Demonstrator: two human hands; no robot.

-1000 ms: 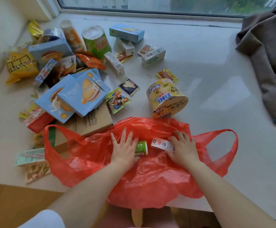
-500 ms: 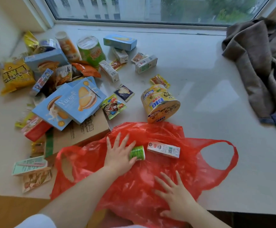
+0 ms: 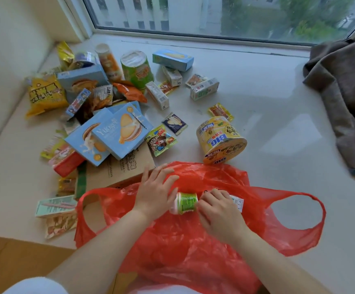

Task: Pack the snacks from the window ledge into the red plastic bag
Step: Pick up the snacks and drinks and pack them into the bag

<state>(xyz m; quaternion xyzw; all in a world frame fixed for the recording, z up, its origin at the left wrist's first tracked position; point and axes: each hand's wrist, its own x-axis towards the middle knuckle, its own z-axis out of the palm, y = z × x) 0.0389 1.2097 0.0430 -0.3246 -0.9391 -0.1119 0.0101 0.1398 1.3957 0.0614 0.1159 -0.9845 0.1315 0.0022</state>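
Observation:
The red plastic bag (image 3: 193,255) lies flat at the near edge of the window ledge (image 3: 278,98), its handles spread left and right. On it lie a small green-labelled bottle (image 3: 186,203) and a small white carton (image 3: 237,203). My left hand (image 3: 155,194) rests on the bag with fingers spread, thumb beside the bottle. My right hand (image 3: 219,211) covers the carton with fingers curled over it; only the carton's right end shows. Many snacks remain heaped on the ledge's left half.
A yellow noodle tub (image 3: 221,141) lies tipped just beyond the bag. Blue biscuit boxes (image 3: 119,132) sit on a cardboard box (image 3: 119,169) to the left. A green tub (image 3: 137,68), small cartons and packets lie farther back. A grey-brown cloth (image 3: 346,92) is piled at right.
My right hand moved from the bag's near part forward onto the white carton. The left hand stays by the bottle. The view tilted up toward the window.

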